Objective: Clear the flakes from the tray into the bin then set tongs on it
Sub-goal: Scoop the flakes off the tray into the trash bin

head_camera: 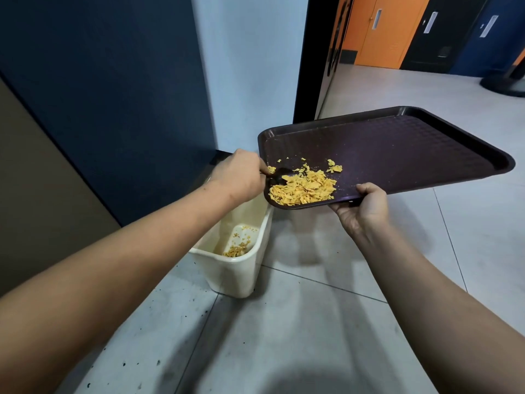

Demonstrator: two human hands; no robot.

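Midway through the first step: clearing flakes (304, 187) off the tray (397, 149) into the bin (235, 268). Right hand (365, 207) under the near edge of the tray, thumb pressed on the rim, fingers curled below and out of sight, holding it tilted so the near left corner hangs over the bin. Left hand (241, 174) closed around the handle of a dark utensil (279, 177), probably the tongs though hard to tell, its tip set against the flakes. Most flakes heaped in that low corner, a few scattered higher up; some already lying at the bottom of the bin on the floor. Next, likely a push of the heap over the rim, with the corner kept above the opening to avoid spills onto the tiles. No brand, label or readable writing anywhere.
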